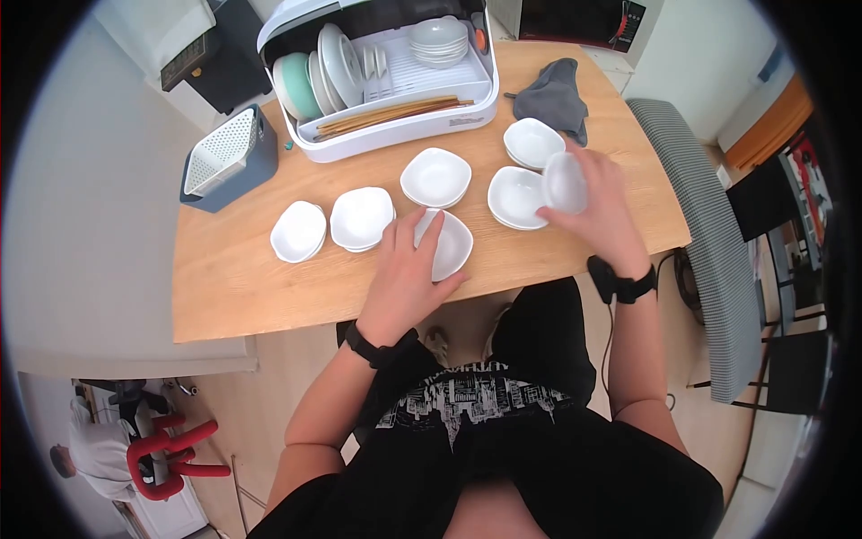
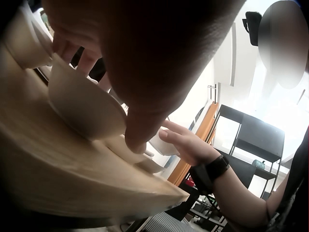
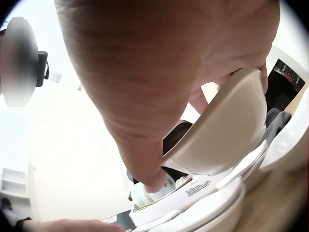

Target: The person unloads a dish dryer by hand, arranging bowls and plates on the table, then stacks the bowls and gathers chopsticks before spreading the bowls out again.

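Right hand (image 1: 600, 208) pinches a tilted bowl (image 1: 565, 182) just above the dish (image 1: 517, 198) on the worktop (image 1: 269, 278), while left hand (image 1: 409, 269) lies spread on the near bowl (image 1: 446, 244).

From my feed I see a wooden table (image 1: 269, 287) on pale flooring. A grey checked chair (image 1: 709, 225) stands just beside it, with a red stool (image 1: 166, 454) well apart.

**A home kitchen or dining corner**

A domestic setting is indicated by the wooden counter (image 1: 269, 278), on which a lidded dish-drying rack (image 1: 382, 72) filled with plates and chopsticks is set at 12 o'clock. Small white bowls (image 1: 435, 176) are spread before it, a grey cloth (image 1: 555, 97) lies at 1 o'clock, and a microwave (image 1: 579, 20) is seen behind.
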